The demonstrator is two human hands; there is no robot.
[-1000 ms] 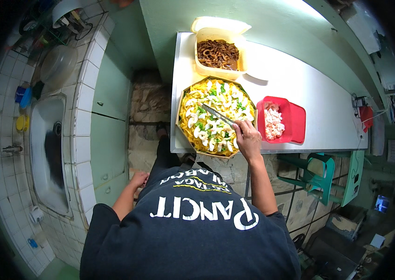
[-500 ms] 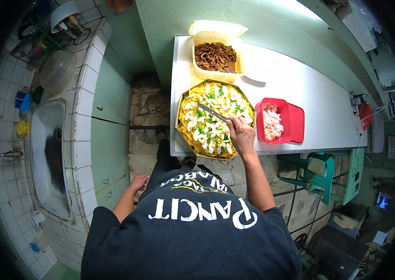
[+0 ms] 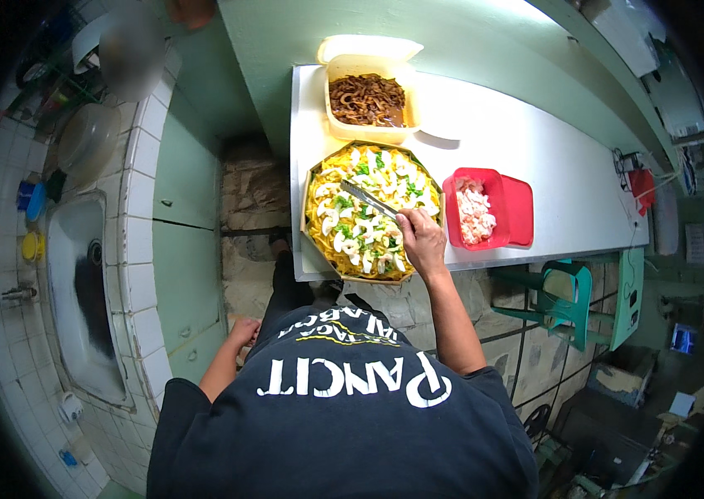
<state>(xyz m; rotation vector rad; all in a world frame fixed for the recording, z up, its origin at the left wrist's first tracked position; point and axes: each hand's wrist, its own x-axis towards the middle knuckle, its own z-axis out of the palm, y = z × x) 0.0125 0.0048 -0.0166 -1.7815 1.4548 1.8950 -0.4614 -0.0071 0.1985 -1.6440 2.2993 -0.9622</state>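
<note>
Metal tongs (image 3: 369,200), stiff and slippery, are clamped at their near end by the right hand (image 3: 421,241) over the noodle tray (image 3: 319,179) on the counter (image 3: 535,166); left hand (image 3: 244,331) hangs loosely curled, empty.

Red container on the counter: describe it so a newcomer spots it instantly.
Start at the long white counter against the green wall. The red container sits near its front edge, just right of the big noodle tray. It is the only red, squarish tub, and holds pale pink-white chopped pieces.
</note>
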